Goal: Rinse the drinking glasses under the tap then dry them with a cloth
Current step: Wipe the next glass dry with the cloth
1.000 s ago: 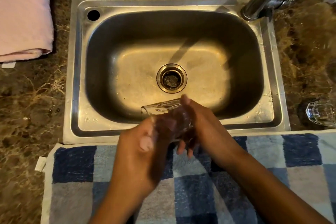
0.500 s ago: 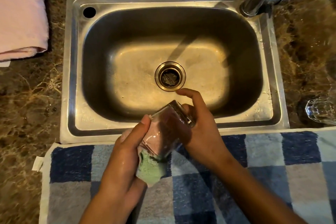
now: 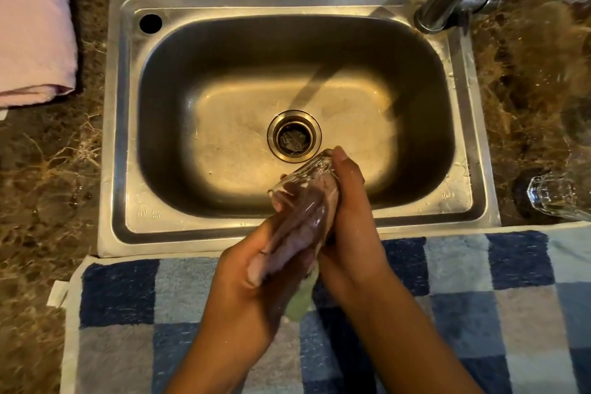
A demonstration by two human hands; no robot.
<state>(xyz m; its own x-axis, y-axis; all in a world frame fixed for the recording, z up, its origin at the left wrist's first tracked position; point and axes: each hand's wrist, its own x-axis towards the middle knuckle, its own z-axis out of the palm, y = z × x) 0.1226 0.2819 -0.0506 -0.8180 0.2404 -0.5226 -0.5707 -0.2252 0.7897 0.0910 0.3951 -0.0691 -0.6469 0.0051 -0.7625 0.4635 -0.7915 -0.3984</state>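
Glass (image 3: 303, 198), lying flat across the fingers a second ago, now tilts base-up over the sink (image 3: 128, 137), right hand (image 3: 348, 227) curled round it, left hand (image 3: 256, 269) pushing fingers and green cloth (image 3: 300, 301) inside, so drying seems underway.

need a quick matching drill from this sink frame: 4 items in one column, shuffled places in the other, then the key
Items
1. pink towel
2. checked towel
3. held glass
4. second glass

Places
A. on the counter right of the sink
B. gripped between both hands over the sink's near edge
C. spread along the counter in front of the sink
D. folded on the counter left of the sink

Pairs: 1-D, 2-C, 3-B, 4-A

The left hand and right hand both grip the held glass.
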